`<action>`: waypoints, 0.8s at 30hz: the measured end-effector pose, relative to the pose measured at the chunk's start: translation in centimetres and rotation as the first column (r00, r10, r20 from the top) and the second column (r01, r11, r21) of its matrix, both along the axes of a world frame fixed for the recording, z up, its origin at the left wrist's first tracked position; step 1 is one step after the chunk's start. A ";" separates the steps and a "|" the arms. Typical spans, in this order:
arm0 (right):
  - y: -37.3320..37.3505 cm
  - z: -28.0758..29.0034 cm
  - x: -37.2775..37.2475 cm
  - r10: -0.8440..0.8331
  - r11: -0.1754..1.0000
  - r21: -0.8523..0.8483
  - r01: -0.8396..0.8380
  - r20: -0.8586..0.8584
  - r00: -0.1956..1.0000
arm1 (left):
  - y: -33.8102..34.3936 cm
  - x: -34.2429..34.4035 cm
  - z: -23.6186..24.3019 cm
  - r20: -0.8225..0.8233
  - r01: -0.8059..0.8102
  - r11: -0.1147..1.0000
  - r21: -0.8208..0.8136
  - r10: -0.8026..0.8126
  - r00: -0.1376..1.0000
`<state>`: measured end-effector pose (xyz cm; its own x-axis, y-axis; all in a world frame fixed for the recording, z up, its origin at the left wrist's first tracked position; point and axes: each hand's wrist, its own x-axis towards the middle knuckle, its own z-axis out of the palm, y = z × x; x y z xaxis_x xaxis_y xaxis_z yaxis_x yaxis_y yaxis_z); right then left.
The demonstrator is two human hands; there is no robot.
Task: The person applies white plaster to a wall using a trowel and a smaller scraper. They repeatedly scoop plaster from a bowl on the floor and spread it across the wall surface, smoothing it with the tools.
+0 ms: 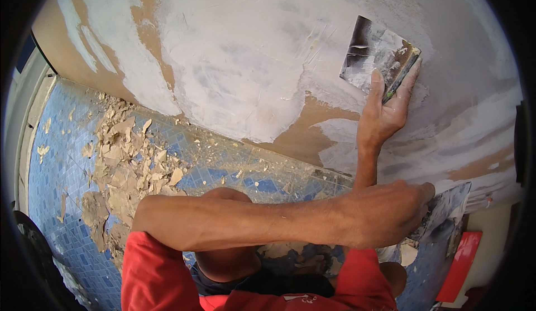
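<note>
Scraper point(369, 57) pointing left, long axis diagonal; right grip point(385, 117) pinching it, left grip point(395, 213) tool point(448, 211).

We look through a single fisheye view from the person's head, facing steeply down and forward. The wall point(240, 54) spans the top of our frame and the tiled floor point(53, 171) fills the left; nearer to us, the left forearm point(257, 222) crosses the lower middle, and red sleeves point(153, 272) edge the bottom.
</note>
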<state>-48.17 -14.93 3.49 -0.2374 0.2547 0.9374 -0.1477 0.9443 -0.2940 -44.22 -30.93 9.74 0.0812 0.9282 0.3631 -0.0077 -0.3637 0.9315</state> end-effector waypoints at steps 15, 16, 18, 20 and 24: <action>1.5 -4.0 1.7 -0.072 0.926 0.374 -0.048 0.299 0.951 | 0.5 0.2 -0.6 -0.086 -0.079 0.993 0.083 0.086 0.993; 1.0 -4.6 1.9 -0.091 0.887 0.448 -0.116 0.416 0.905 | 0.4 0.0 -0.4 -0.096 -0.071 0.995 0.064 0.077 0.992; 0.7 -5.4 2.9 -0.041 0.864 0.445 -0.236 0.528 0.848 | -0.2 -0.3 0.1 -0.098 -0.065 0.997 -0.030 0.062 0.993; 1.8 -5.4 4.5 0.062 0.876 0.329 -0.353 0.649 0.759 | -0.7 -1.4 0.4 -0.094 -0.113 0.990 -0.086 0.105 0.990; 6.3 -2.6 12.7 0.397 0.916 -0.306 -0.260 0.791 0.465 | -2.0 -3.3 -0.2 -0.094 -0.270 0.959 -0.084 0.262 0.961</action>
<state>-35.52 -8.64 0.84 -0.9699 0.0794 0.2303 -0.0658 0.8248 -0.5616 -47.49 -32.89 9.59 -0.1476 0.9502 0.2746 0.1540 -0.2522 0.9553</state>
